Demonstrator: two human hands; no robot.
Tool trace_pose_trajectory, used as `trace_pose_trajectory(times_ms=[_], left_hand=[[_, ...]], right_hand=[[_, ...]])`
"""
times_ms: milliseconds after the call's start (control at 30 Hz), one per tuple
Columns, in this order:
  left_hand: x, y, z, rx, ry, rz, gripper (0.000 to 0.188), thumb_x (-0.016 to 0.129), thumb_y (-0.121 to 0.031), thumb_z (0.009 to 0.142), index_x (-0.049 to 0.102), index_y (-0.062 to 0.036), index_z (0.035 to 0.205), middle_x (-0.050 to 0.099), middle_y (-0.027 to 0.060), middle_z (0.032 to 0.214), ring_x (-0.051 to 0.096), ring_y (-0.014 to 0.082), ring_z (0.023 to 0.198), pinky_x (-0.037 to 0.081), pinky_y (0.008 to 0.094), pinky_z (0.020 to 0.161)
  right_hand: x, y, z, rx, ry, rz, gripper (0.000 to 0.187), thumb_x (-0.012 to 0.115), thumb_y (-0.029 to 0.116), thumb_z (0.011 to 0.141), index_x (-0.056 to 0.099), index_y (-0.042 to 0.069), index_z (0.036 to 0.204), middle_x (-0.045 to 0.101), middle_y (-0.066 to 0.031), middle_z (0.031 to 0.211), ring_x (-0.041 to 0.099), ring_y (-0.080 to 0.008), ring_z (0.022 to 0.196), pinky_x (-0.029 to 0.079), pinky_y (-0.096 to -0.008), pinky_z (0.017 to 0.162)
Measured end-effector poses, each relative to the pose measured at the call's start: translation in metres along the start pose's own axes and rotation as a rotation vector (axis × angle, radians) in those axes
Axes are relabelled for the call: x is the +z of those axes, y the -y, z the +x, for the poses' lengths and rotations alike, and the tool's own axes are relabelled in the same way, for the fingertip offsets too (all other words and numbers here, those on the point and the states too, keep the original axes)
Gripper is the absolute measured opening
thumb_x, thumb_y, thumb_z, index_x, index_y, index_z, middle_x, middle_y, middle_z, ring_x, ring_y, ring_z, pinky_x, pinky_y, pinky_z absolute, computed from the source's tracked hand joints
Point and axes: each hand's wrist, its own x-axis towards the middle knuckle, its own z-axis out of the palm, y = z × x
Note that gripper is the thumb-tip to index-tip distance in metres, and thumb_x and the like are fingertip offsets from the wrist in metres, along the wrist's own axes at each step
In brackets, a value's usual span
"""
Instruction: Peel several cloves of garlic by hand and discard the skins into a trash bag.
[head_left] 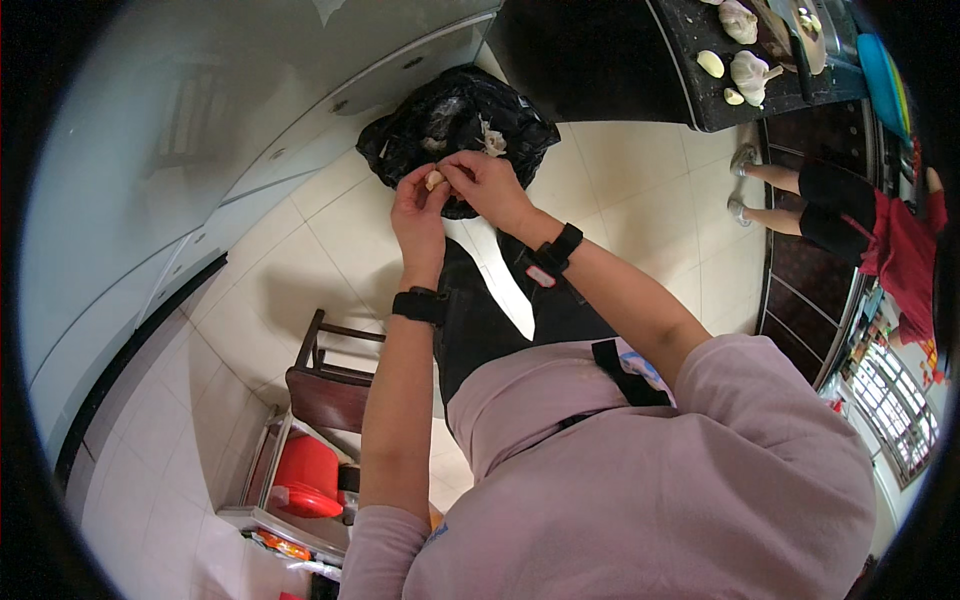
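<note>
A small pale garlic clove (433, 180) sits between the thumb and fingers of my left hand (418, 218), which is closed on it. My right hand (492, 192) meets it from the right, thumb and fingers pinched at the clove's upper edge; what lies between those fingertips is hidden. Both hands are over the near rim of a bin lined with a black plastic bag (385, 140). Inside the bag, papery garlic skin (492, 140) shows near my right knuckles.
Garlic bulbs (750, 76), loose cloves (710, 64) and a dark-handled knife (800, 62) lie on the black counter (700, 100) at upper right. A person in red (900, 240) stands far right. Pale cabinets (230, 200) line the left; a brown wooden chair (325, 395) stands at lower left.
</note>
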Motion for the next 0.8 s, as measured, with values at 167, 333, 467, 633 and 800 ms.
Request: trace_pose_trajectory(times_ms=[167,333,467,633,800], left_hand=[[0.004,0.0,-0.001,-0.05,-0.045,-0.168,0.026,0.052,0.003,0.087,0.05,-0.0003,0.112,0.056,0.0092,0.107,0.056,0.0149,0.095,0.047,0.0253,0.086],[0.008,0.003,-0.002,-0.095,-0.057,-0.317,0.025,0.05,0.002,0.089,0.048,-0.0015,0.113,0.053,0.0103,0.11,0.055,0.0164,0.098,0.047,0.0258,0.088],[0.001,-0.002,-0.003,-0.126,-0.107,-0.402,0.027,0.05,-0.001,0.09,0.047,-0.0019,0.116,0.051,0.0092,0.111,0.053,0.0171,0.1,0.046,0.0272,0.089],[-0.007,-0.005,-0.002,-0.252,-0.038,-0.325,0.033,0.051,-0.005,0.091,0.045,-0.0038,0.123,0.051,0.008,0.11,0.053,0.0161,0.099,0.046,0.0263,0.088],[-0.016,0.005,0.0,-0.238,0.012,-0.142,0.04,0.055,-0.012,0.09,0.043,-0.0068,0.129,0.051,0.0069,0.11,0.053,0.0158,0.098,0.044,0.0242,0.088]], right_hand=[[0.002,-0.002,-0.001,0.073,-0.07,0.029,0.019,0.054,0.014,0.086,0.063,-0.001,0.093,0.065,-0.0163,0.079,0.065,-0.0226,0.064,0.051,-0.0304,0.059],[0.009,-0.019,0.003,0.089,-0.147,0.047,0.019,0.052,0.013,0.087,0.063,-0.002,0.091,0.065,-0.0169,0.075,0.065,-0.0219,0.059,0.051,-0.0301,0.056],[0.002,-0.029,0.007,0.205,-0.197,0.047,0.019,0.051,0.014,0.088,0.063,-0.001,0.091,0.064,-0.0168,0.075,0.065,-0.024,0.061,0.05,-0.0321,0.056],[-0.006,-0.067,0.034,-0.023,-0.209,-0.194,0.02,0.05,0.015,0.088,0.063,0.001,0.092,0.064,-0.0192,0.08,0.063,-0.0347,0.073,0.05,-0.039,0.066],[-0.01,-0.083,0.059,-0.026,0.061,-0.508,0.024,0.051,0.022,0.087,0.063,0.003,0.095,0.062,-0.0222,0.087,0.061,-0.0358,0.084,0.047,-0.0427,0.077]])
